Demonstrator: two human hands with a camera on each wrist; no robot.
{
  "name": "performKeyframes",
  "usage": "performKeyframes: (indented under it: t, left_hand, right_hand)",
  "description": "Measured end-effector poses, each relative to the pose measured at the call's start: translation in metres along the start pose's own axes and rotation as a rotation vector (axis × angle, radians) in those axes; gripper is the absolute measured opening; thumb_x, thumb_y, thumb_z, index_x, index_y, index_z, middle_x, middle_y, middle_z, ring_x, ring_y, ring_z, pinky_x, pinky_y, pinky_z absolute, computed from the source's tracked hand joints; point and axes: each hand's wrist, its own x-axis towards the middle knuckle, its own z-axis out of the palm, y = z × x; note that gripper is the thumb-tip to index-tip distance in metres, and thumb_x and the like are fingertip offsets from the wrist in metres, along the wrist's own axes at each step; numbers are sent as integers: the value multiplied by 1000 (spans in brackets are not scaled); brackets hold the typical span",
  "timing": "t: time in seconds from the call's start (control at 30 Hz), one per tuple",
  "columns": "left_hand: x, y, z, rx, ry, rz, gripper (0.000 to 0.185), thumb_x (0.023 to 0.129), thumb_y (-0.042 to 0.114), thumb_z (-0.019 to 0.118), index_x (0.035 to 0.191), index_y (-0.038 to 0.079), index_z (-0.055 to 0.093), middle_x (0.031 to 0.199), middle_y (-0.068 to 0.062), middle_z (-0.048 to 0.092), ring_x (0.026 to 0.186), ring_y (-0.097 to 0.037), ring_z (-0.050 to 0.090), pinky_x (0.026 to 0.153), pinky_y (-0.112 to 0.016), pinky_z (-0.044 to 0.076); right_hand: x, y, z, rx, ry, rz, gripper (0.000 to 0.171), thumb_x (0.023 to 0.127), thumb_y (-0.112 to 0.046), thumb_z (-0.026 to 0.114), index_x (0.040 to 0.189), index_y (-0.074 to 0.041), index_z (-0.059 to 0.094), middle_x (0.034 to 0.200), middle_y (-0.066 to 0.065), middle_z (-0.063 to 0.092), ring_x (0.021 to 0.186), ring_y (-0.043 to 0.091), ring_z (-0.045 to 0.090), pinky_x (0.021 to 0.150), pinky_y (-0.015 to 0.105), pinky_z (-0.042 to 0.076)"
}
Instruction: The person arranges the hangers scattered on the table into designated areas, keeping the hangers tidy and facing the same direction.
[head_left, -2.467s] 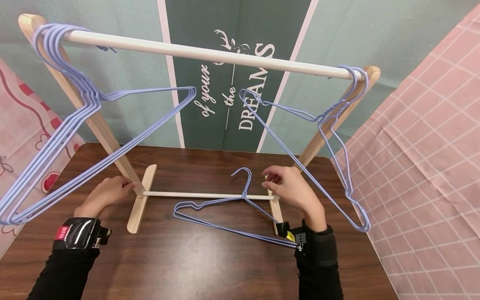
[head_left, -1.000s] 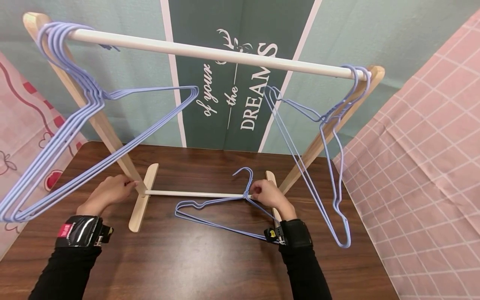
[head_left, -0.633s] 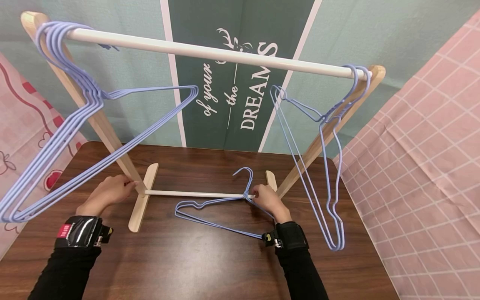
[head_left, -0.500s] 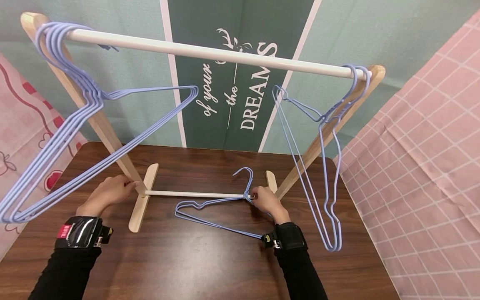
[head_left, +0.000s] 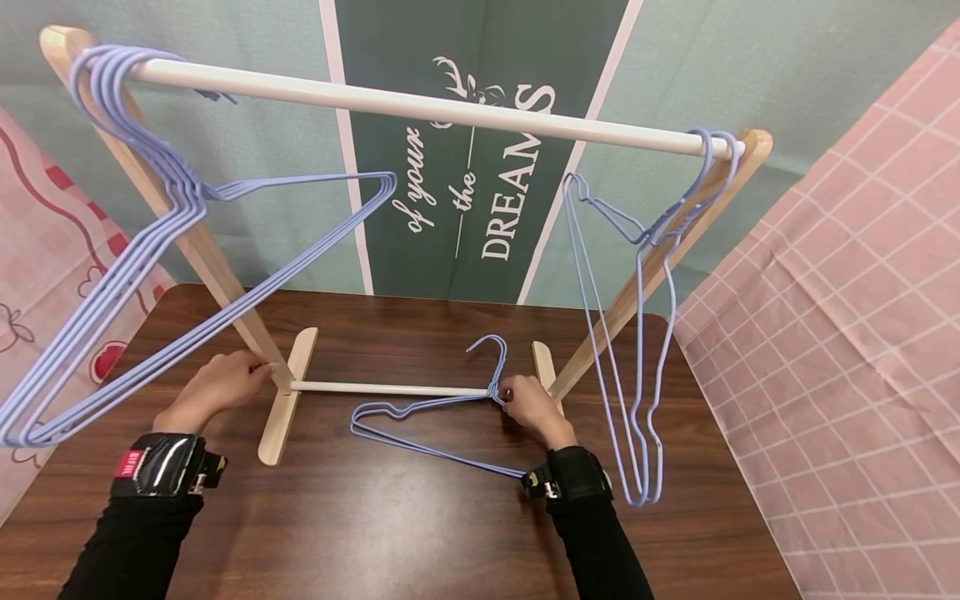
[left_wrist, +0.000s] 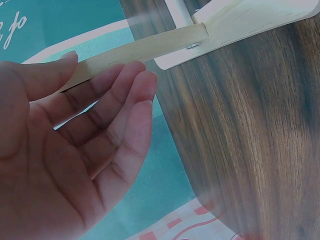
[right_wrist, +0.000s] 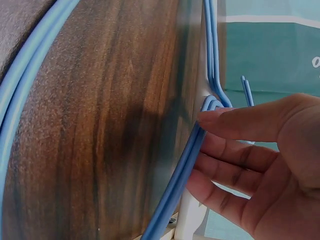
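right hand [head_left: 527, 402] pinched blue wire hangers [head_left: 420, 421] at neck, 9 o'clock of it, long axis 9–3 on bench [head_left: 390, 517] | left hand [head_left: 217, 385] relaxed open, touching rack leg [head_left: 225, 292], farther

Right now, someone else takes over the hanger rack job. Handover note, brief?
Left hand: fingers relaxed, resting against the rack's left wooden leg, no grip on anything.
Right hand: fingers at the neck of the hanger pair lying on the table over the rack's lower bar; they touch the wire, but a closed grip is not clear.
Done: a bunch of hangers hangs at the left end of the top rail, two hangers at the right end.
Left: the pair on the table is not yet hung.
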Motion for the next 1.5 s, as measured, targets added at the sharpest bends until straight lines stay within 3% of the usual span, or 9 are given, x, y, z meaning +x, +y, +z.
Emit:
performKeyframes:
  t: [0.43, 0.8, 1.23, 1.5]
  left_hand:
    - [-1, 1, 0, -7, -4, 0, 37, 97, 26, 42, 105, -5, 60, 59, -2, 37, 51, -16, 35, 49, -30, 27]
    - [-2, 3, -1, -11, -14, -2, 38, 97, 26, 41, 107, -6, 60, 60, -2, 39, 51, -16, 36, 49, -30, 28]
    - [-2, 3, -2, -6, -34, -4, 39, 97, 27, 40, 107, -6, 59, 61, -3, 42, 53, -17, 38, 51, -31, 29]
    - [-2, 3, -2, -6, -26, -2, 39, 97, 27, 40, 107, -6, 59, 62, -3, 42, 54, -17, 39, 51, -31, 30]
  right_hand:
    - [-1, 2, 3, -10, 23, -23, 20, 74, 8, 60, 84, -8, 69, 76, 3, 63, 71, 17, 57, 66, 32, 46]
    - [-5, 1, 1, -50, 67, -49, 20, 67, 10, 57, 65, -9, 59, 59, -3, 47, 56, 14, 42, 52, 27, 35]
    - [-11, -13, -12, -127, 32, -56, 25, 62, 9, 57, 55, -14, 47, 54, -3, 43, 53, 15, 42, 46, 27, 32]
    - [-15, -24, -24, -165, -2, -47, 25, 62, 6, 58, 57, -16, 47, 57, -1, 47, 56, 16, 45, 47, 29, 34]
